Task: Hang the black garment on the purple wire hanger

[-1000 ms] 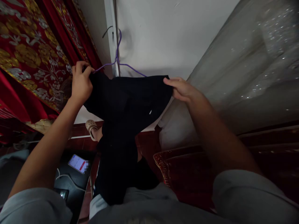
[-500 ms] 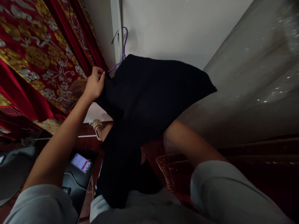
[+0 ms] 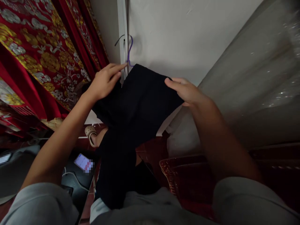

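A dark navy or black garment [image 3: 145,97] hangs on a purple hanger [image 3: 130,50], whose hook is over the white edge of a door or frame. What kind of garment it is, I cannot tell. My left hand [image 3: 105,82] lies over its left shoulder, fingers stretched toward the base of the hanger's hook. At the other shoulder, my right hand [image 3: 187,90] pinches the cloth edge, thumb on top and the other fingers partly behind. The lower cloth drapes in front of my legs.
Red curtains with gold and silver flowers [image 3: 50,61] hang at left. Plastic-wrapped material [image 3: 236,81] leans at right above dark red embroidered cloth [image 3: 168,175]. A lit phone [image 3: 82,162] and a white cable lie on a dark seat. My foot wears a beige clog [image 3: 89,135].
My right hand has come out from under the garment and now grips its right shoulder edge. My left hand has moved right, fingers extending toward the hanger. The cloth's right side has drawn inward.
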`<state>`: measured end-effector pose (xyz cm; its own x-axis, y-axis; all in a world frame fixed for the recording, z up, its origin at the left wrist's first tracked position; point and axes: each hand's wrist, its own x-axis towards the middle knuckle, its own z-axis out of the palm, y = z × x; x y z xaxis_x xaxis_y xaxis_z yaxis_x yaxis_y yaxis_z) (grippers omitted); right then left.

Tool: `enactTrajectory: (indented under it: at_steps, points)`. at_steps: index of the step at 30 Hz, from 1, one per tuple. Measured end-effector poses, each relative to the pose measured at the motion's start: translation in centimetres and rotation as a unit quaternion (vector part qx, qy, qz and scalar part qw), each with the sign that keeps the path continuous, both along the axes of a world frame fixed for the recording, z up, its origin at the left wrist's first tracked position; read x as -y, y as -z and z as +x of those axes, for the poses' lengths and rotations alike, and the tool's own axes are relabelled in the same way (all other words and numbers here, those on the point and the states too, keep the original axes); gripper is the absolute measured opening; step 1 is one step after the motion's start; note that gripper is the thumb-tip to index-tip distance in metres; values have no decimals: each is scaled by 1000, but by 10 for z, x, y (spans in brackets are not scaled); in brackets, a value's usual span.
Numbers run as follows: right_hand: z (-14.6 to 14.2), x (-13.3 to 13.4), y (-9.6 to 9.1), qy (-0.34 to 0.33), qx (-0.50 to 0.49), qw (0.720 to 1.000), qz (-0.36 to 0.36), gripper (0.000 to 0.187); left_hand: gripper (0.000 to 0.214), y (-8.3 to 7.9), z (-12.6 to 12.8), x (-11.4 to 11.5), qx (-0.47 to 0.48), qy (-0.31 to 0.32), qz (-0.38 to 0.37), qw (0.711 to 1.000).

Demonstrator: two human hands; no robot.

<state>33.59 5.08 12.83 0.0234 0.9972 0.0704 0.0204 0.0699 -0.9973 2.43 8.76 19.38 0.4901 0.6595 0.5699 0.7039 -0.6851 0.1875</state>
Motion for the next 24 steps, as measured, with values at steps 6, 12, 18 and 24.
enactTrajectory:
  at_steps: [6, 12, 18, 24]
  points:
    - [1, 20, -20, 51, -72, 991, 100, 23, 33, -16, 11, 33, 173, 90, -7, 981]
    - [-44, 79, -16, -241, 134, 953, 127, 27, 34, 1, 8, 48, 344, 45, -310, 885]
    - [-74, 102, -15, -508, 274, 807, 122, 22, 21, 23, -11, 88, 174, -19, -425, 888]
    - [-46, 29, 10, -122, 195, 929, 290, 59, 27, -19, -54, 116, 9, -5, -392, 920]
